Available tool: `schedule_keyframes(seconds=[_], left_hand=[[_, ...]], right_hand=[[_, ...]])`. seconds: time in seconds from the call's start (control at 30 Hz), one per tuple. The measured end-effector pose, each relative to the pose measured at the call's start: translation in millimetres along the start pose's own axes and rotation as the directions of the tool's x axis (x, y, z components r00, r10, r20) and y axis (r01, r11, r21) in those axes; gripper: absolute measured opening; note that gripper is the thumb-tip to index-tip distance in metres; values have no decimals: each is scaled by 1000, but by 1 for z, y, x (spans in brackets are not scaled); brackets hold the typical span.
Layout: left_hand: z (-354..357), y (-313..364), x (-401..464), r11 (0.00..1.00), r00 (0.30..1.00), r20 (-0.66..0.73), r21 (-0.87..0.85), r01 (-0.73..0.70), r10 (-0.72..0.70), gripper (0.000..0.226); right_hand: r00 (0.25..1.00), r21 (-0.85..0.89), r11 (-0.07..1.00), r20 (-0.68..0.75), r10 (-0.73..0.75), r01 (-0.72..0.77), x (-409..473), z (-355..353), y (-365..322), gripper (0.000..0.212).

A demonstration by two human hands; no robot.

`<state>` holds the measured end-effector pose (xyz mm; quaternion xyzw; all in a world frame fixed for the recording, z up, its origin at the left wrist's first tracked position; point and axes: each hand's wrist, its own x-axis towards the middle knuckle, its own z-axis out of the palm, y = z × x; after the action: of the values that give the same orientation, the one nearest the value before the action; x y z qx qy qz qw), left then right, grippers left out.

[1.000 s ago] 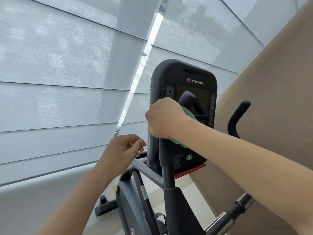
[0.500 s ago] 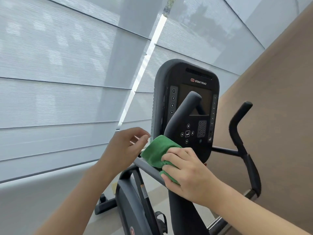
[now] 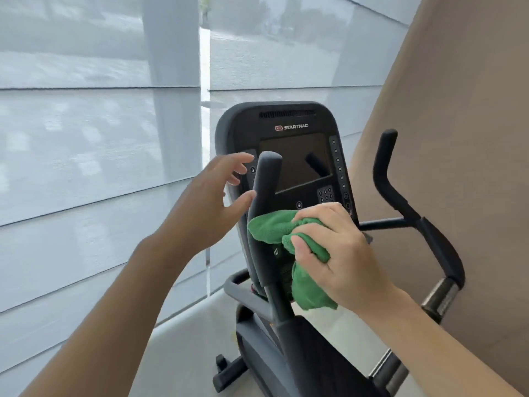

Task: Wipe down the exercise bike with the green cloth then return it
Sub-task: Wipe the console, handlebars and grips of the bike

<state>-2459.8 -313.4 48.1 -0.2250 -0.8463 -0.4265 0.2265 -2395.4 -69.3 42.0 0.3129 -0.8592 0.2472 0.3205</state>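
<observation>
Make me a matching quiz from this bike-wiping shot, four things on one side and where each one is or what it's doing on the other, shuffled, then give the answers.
Column one:
1. green cloth
2. left hand
3. console screen
4. right handlebar

Column two:
A. dark, under the Star Trac logo
B. open, holds nothing, beside the upright left handlebar
C. bunched in the right hand, against the bike
D. untouched, by the brown wall

Pairs: 1-C, 2-B, 3-A, 4-D
</observation>
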Motion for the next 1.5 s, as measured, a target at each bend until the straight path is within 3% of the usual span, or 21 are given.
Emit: schedule_keyframes(seconds=[0.13,0.23,0.33,0.43,0.53,0.63,0.9,0.97,1.03,1.1,1.17,1.3,1.5], left_hand=[[-13,19,33,987,992,82,120,-107,98,58],[-14,31,49,952,966,209,231,-202,154,54],[-12,36,55,903,939,299,333,-271,171,51],[-13,36,55,881,929,333,375,-289,163,57],[-13,38,58,884,938,310,381,-271,155,57],[-10,40,62,880,950,283,410,-242,129,56],[-8,36,64,922,963,244,336,-193,113,58],[-6,37,62,936,969,218,301,-180,116,59],[-4,37,59,947,974,193,275,-167,116,60],[-4,37,56,951,978,180,271,-153,106,60],[-3,38,54,946,981,170,290,-145,98,60],[4,36,45,941,981,141,294,-168,131,61],[10,34,45,940,986,115,307,-151,121,63]], right_hand=[[925,122,963,-275,264,-239,14,10,-3,20],[826,277,879,-318,465,-388,23,20,-5,20],[802,347,789,-146,579,-507,14,44,-17,31],[805,325,745,108,583,-583,-3,67,-29,54],[806,50,826,260,532,-561,-20,75,-36,70],[789,-148,860,347,507,-488,-41,74,-47,81],[720,-154,812,392,573,-563,-2,81,-27,102],[672,-67,787,478,565,-613,10,79,-13,99],[619,116,694,571,539,-711,17,69,1,87],[607,230,604,577,547,-763,15,60,4,71],[607,183,621,537,586,-762,3,59,-5,65],[661,-113,761,425,618,-639,-35,58,-34,54],[734,-240,831,391,556,-501,-53,28,-52,31]])
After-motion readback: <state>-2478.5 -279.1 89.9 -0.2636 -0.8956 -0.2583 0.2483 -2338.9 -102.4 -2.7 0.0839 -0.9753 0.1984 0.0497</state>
